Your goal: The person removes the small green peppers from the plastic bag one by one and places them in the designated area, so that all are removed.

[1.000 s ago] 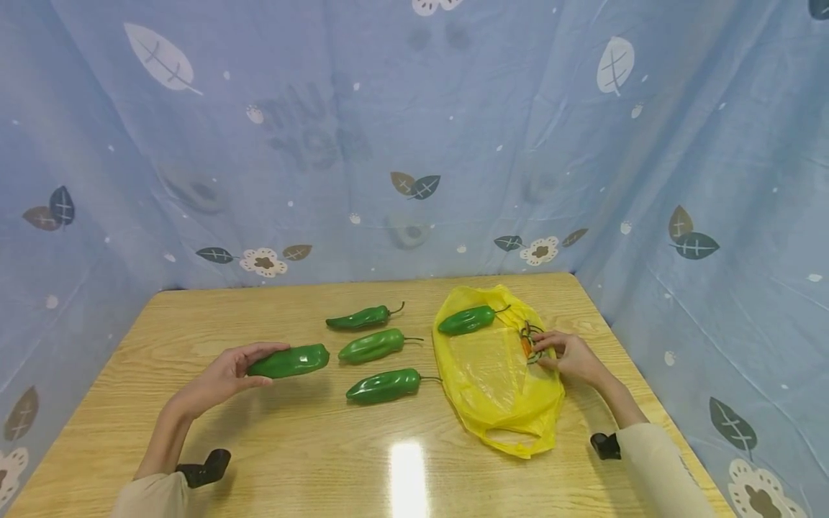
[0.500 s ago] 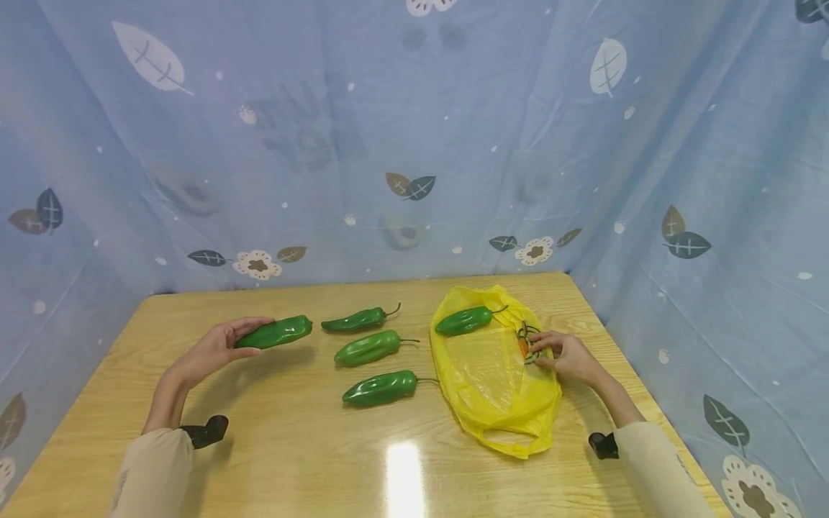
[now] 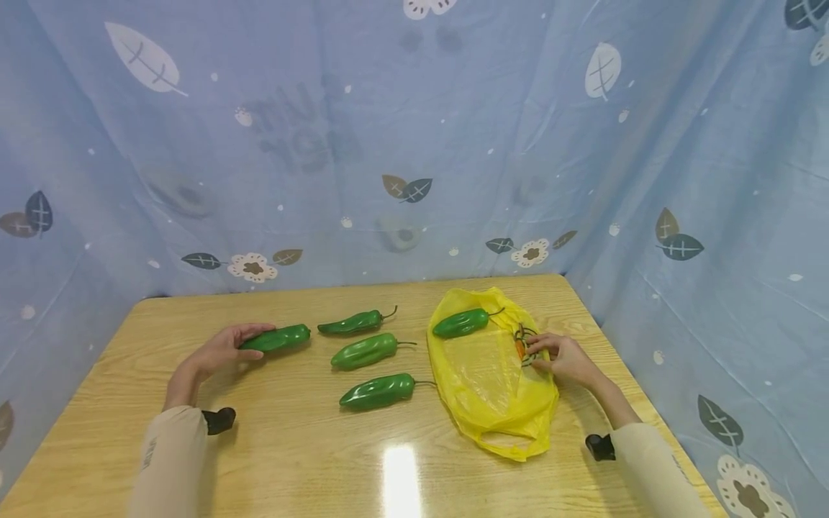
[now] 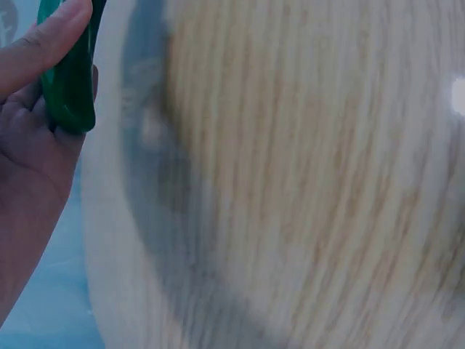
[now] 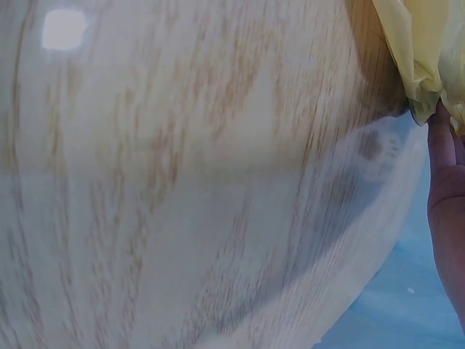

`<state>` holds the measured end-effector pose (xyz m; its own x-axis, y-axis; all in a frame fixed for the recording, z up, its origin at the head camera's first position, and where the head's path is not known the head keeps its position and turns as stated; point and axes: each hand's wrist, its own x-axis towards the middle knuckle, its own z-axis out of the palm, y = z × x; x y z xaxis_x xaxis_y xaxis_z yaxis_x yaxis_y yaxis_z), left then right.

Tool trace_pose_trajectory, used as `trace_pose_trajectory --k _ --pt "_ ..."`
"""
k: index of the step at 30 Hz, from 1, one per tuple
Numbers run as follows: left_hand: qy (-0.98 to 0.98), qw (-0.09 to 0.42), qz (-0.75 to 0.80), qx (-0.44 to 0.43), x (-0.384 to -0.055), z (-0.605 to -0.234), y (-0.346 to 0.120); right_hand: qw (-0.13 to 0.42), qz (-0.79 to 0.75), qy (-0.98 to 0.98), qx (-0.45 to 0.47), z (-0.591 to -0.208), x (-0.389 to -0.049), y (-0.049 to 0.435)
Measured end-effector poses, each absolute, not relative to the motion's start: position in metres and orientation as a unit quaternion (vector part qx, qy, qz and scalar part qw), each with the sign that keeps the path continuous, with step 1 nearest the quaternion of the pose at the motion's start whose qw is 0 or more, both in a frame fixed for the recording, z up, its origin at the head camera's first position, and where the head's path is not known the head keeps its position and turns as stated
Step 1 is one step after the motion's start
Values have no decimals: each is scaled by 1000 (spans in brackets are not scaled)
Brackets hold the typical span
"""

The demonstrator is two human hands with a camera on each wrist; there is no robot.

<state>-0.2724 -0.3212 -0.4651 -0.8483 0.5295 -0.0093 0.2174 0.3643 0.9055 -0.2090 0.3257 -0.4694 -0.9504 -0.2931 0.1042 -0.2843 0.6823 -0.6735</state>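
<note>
My left hand (image 3: 223,352) grips a glossy green pepper (image 3: 285,337) by its left end, low over the left part of the table. In the left wrist view the thumb lies across this pepper (image 4: 70,94). My right hand (image 3: 566,357) pinches the right side of a flattened yellow plastic bag (image 3: 486,367), beside a patch of dark loops and orange (image 3: 522,345). Another green pepper (image 3: 461,323) lies on the bag's upper left, its stem pointing right. The right wrist view shows fingers against the bag's yellow film (image 5: 418,51).
Between left hand and bag, three green peppers lie in a column, stems right: a thin one (image 3: 351,323), a lighter one (image 3: 365,351) and a nearer one (image 3: 377,393). The wooden table (image 3: 291,453) is backed by a blue patterned curtain (image 3: 324,144).
My left hand has carried its pepper back and a little left, then lowered it toward the table. The right hand has stayed at the bag. The head view has shifted slightly.
</note>
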Motion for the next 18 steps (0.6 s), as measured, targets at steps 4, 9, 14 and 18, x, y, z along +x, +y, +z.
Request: trace_pose_trajectory --k 4,9,14,18 --pt "807 152 519 239 -275 -472 -321 7 -369 916 -160 -470 -210 326" --pt "806 142 516 254 -280 -477 -317 12 -371 915 -157 -471 -210 327" --pt "814 142 503 253 -284 -477 -310 9 -364 918 -154 -472 -211 328" --pt "823 143 493 242 -286 -477 -305 9 -362 920 -153 -472 -211 327"
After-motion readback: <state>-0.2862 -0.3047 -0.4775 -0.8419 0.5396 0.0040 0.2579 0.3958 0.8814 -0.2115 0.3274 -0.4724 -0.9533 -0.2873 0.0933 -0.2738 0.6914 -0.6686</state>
